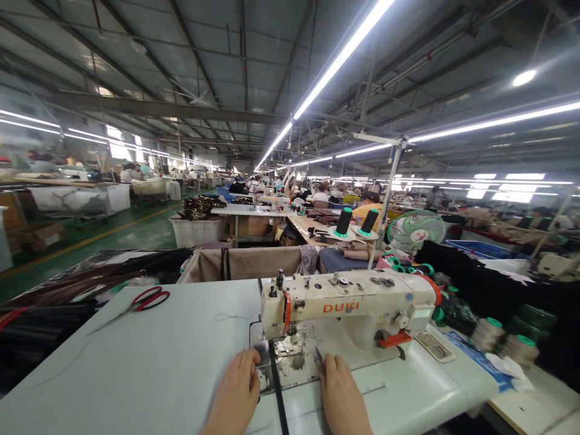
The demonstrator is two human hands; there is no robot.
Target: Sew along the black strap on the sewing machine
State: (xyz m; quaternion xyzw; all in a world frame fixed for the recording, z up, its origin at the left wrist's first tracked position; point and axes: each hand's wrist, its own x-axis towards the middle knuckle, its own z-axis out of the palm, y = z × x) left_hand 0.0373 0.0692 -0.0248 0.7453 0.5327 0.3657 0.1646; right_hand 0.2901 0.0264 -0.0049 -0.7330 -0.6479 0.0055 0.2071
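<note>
"Where's the strap?"

"The narrow flat black strap (280, 396) runs from under the needle end of the cream metal sewing machine with orange lettering (312, 296), across the pale smooth-topped table (172, 356) and out of the bottom of the view."

"And the hands?"

"The left hand (235, 386) is just left of the strap, fingers curled in; I can't tell whether they pinch anything. The right hand (343, 389) is to its right, fingers bunched narrow, a small dark tip showing beside them. Whether that is gripped, I can't tell."

"What containers are about?"

"Behind the table is a wide beige cloth-sided bin (206, 266), with black bands over its wall and a patterned grey cloth (309, 260) draped at its right end. Its bottom is hidden."

"Any full ones?"

"Beyond it, a pale grey plastic tub (197, 231) is heaped above its rim with dark, gold-glinting pieces (199, 206)."

"And on the right?"

"A shallow blue plastic tray (480, 249); its contents are too unclear to name."
</note>
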